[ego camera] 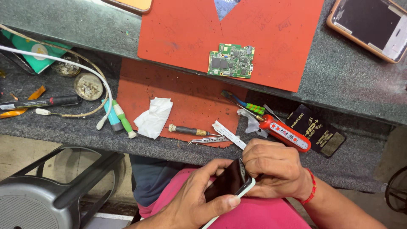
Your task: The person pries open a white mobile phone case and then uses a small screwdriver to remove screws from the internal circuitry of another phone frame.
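Grey stone bench (339, 80) carries red mat (186, 29), circuit board (231, 60), screwdrivers, tweezers (207, 140), tissue (153, 117).

Your phone (229, 182) shows a black face and white edge. On the grey speckled worktop (339, 76): red mat (186, 25), green board (231, 60), white tissue (154, 117), red tool (285, 132), black card (321, 131) with gold print.

phone (229, 183) lower end hidden by left hand (199, 199), tablet (373, 25) cut off at edge
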